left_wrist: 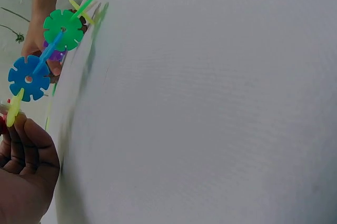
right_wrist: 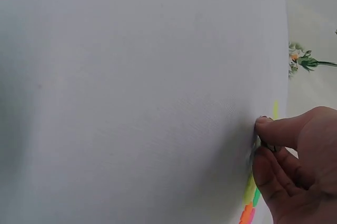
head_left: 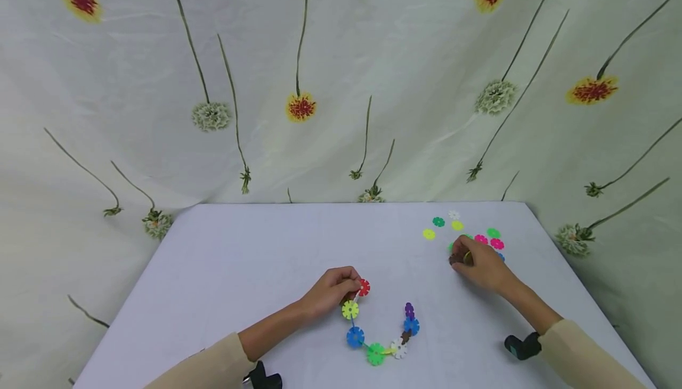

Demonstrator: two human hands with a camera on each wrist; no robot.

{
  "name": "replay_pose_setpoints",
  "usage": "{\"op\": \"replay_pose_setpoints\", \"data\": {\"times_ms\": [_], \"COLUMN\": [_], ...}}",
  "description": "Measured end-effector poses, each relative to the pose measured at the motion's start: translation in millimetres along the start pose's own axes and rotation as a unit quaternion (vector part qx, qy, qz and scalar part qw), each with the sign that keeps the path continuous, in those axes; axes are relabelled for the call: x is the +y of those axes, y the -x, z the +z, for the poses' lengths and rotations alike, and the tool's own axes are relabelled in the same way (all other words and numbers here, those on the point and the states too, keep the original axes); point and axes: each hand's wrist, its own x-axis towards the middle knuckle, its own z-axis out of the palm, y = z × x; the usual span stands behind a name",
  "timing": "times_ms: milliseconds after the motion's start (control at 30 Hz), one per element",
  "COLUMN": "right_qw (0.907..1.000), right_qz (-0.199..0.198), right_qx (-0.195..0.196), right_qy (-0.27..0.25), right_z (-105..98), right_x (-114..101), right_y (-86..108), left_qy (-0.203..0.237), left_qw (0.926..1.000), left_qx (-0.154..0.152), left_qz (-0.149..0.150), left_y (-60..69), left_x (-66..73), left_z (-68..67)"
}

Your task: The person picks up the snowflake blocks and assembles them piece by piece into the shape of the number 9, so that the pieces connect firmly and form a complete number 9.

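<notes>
A curved chain of interlocking notched flower discs lies on the white table, with a green disc (head_left: 375,354) at its lowest bend. My left hand (head_left: 326,293) pinches the chain's upper left end, beside a red disc (head_left: 364,287) and a yellow disc (head_left: 350,309). At the other end stand a purple disc (head_left: 409,309) and a blue disc (head_left: 411,325). Farther off to the right, my right hand (head_left: 483,266) pinches a small brown disc (head_left: 454,260) between thumb and fingers, close over the table. Its fingers partly hide that disc.
Loose discs lie scattered round the right hand at the far right, among them a yellow disc (head_left: 428,234), a dark green disc (head_left: 438,222) and a pink disc (head_left: 497,244). Behind the table (head_left: 256,247) hangs a flower-printed cloth (head_left: 341,51).
</notes>
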Motion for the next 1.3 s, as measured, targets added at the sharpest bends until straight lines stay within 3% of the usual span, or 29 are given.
{"op": "replay_pose_setpoints", "data": {"times_ms": [267,600,967,1300], "right_qw": [0.9997,0.9978,0.9888,0.9776], "right_qz": [-0.018,-0.043,-0.052,-0.078], "right_qx": [0.016,0.03,-0.012,-0.05], "right_qy": [0.009,-0.039,-0.14,-0.189], "right_z": [2.3,13.3,28.8,47.5], "right_x": [-6.9,-19.4,-53.6,-77.1], "right_y": [0.4,-1.2,-2.4,-1.8], "left_qy": [0.002,0.009,0.012,-0.012], "left_qw": [1.0,0.9999,0.9998,0.9998], "left_qx": [0.001,-0.003,-0.002,-0.004], "left_qz": [-0.003,-0.009,-0.014,-0.015], "left_y": [0.1,2.2,2.4,1.5], "left_x": [0.7,1.3,0.6,-3.9], "left_z": [0.3,0.1,0.6,0.6]}}
